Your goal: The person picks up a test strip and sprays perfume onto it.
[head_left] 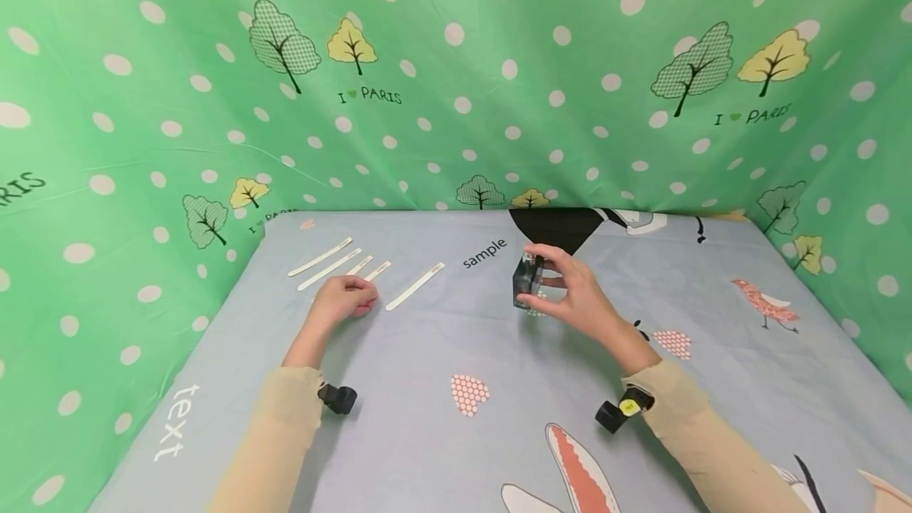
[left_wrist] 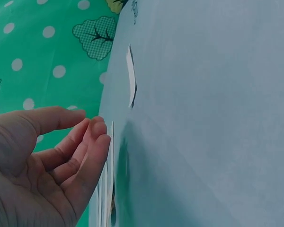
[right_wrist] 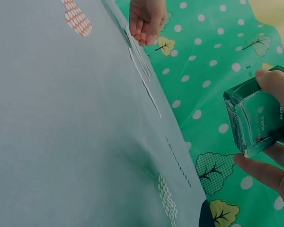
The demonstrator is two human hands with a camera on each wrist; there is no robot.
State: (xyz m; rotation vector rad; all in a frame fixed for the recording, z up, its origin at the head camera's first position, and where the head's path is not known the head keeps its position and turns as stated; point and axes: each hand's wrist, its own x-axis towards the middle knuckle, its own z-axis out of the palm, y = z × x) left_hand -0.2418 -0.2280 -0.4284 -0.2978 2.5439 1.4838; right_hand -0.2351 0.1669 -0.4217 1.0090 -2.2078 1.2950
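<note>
My right hand (head_left: 563, 291) grips a small square clear glass bottle (head_left: 527, 282) with a metal neck, upright, near the middle of the table. The right wrist view shows thumb and fingers pinching the bottle (right_wrist: 255, 118) by its sides. Whether its base touches the cloth I cannot tell. My left hand (head_left: 345, 297) rests on the cloth at the left, fingers relaxed, its fingertips (left_wrist: 97, 132) at the edge of a white paper strip. Several white paper strips (head_left: 329, 268) lie in a row beyond it, and one strip (head_left: 416, 286) lies to its right.
A blue-grey printed cloth (head_left: 456, 355) covers the table, with the word "sample" (head_left: 484, 253) behind the bottle. A green dotted curtain (head_left: 456, 101) closes the back and both sides. Small black cameras (head_left: 338, 398) sit on both wrists.
</note>
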